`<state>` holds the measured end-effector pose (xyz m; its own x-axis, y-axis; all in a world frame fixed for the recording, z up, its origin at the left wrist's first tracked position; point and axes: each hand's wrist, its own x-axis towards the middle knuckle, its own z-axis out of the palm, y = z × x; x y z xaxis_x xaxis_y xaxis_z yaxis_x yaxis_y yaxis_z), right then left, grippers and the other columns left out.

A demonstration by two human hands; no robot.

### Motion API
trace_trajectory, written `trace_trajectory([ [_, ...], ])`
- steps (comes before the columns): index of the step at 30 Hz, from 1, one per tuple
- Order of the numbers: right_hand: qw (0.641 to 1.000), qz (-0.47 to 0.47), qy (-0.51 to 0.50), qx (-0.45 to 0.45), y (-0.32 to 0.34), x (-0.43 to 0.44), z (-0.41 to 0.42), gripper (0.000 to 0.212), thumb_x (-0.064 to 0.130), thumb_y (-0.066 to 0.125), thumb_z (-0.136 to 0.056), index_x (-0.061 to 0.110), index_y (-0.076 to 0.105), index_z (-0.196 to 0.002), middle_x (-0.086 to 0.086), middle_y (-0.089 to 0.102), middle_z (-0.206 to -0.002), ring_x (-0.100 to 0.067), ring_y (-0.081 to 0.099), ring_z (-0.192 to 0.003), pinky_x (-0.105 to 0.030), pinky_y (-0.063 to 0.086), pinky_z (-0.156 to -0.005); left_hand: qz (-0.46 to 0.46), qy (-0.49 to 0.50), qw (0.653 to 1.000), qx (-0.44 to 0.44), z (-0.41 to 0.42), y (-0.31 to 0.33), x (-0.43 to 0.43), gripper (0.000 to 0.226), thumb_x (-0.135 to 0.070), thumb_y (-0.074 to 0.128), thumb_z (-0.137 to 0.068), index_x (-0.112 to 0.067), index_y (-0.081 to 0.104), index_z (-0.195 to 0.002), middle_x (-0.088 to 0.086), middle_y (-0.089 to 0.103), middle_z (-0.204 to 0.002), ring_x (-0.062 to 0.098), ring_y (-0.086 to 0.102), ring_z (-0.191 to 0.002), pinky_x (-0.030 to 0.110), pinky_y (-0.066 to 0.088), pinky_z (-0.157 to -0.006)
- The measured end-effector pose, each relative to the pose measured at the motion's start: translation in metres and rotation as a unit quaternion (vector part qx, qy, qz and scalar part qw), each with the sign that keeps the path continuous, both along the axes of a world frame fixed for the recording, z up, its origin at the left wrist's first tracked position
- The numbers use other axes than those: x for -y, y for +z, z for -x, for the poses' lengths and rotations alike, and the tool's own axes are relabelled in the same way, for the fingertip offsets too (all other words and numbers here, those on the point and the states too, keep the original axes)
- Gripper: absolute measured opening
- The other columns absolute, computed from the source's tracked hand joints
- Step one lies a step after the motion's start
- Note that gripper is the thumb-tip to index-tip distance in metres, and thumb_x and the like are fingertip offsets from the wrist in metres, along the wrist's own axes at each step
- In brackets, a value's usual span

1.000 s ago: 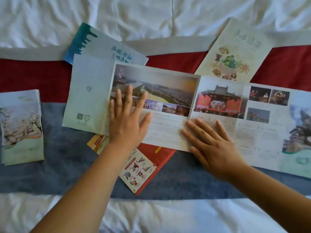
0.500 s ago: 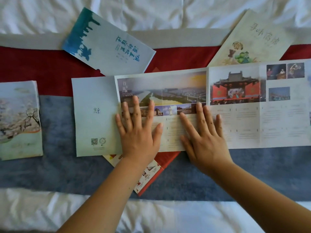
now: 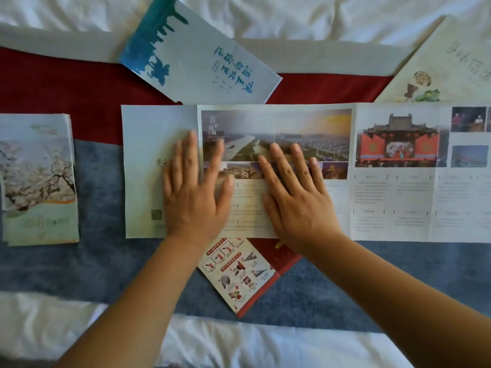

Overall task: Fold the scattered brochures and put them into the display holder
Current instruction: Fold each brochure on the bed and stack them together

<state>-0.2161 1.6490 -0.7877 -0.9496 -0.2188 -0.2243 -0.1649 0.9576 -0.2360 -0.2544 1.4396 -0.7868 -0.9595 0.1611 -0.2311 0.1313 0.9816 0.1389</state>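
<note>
Both hands, left [image 3: 195, 192] and right [image 3: 297, 197], are pressed flat, fingers spread, on the long brochure [image 3: 393, 197]; folding is underway, and the remaining open panels are judged next to be folded over.

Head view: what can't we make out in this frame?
- Display holder: not in the head view.
- Unfolded brochure: right end cut by frame edge; body text too small.
- Red brochure: upper part hidden under the unfolded one.
- Cream brochure: cut by right edge.
- Left hand: motion-blurred; right hand covers photos.
</note>
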Motion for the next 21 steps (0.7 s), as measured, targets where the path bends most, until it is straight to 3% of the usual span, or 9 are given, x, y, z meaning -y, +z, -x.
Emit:
trace_trajectory([
  [3,1.0,-0.011,-0.011,0.004,0.001,-0.004,0.001,0.067,0.051,0.03,-0.11,0.028,0.006,-0.168,-0.014,-0.008,-0.174,-0.032,-0.011,-0.16,-0.048,-0.006,-0.13,0.036,0.031,0.999,-0.006,0.016,-0.001,0.032,0.07,-0.062,0.02,-0.103,-0.035,0.001,-0.164,0.009,-0.007,-0.173,0.032,-0.005,-0.159,0.055,0.005,-0.127],
  [6,0.999,-0.034,-0.039,0.015,0.002,-0.002,0.004,0.076,0.061,0.026,-0.107,0.023,0.001,-0.168,-0.011,-0.01,-0.174,-0.028,-0.013,-0.16,-0.053,-0.006,-0.129,0.051,0.032,0.998,-0.011,0.024,-0.003,0.05,0.075,-0.066,0.016,-0.101,-0.031,-0.001,-0.165,0.011,-0.005,-0.173,0.035,-0.004,-0.159,0.058,0.004,-0.126],
  [17,0.998,-0.048,-0.028,0.027,-0.003,0.012,0.016,0.081,0.067,0.017,-0.105,0.018,-0.004,-0.167,-0.012,-0.012,-0.174,-0.028,-0.015,-0.16,-0.057,-0.006,-0.128,-0.097,0.075,0.992,-0.01,0.028,-0.001,0.041,0.075,-0.064,0.007,-0.101,-0.025,0.001,-0.164,0.009,-0.001,-0.173,0.032,-0.006,-0.159,0.051,-0.007,-0.127],
  [21,0.998,-0.048,-0.025,0.037,0.003,0.012,0.018,0.078,0.063,0.02,-0.107,0.021,-0.006,-0.167,-0.013,-0.014,-0.173,-0.032,-0.016,-0.159,-0.06,-0.006,-0.127,-0.064,0.076,0.995,-0.014,0.026,-0.001,0.049,0.068,-0.058,0.004,-0.104,-0.028,0.003,-0.165,0.008,-0.001,-0.173,0.031,-0.005,-0.159,0.053,-0.003,-0.128],
])
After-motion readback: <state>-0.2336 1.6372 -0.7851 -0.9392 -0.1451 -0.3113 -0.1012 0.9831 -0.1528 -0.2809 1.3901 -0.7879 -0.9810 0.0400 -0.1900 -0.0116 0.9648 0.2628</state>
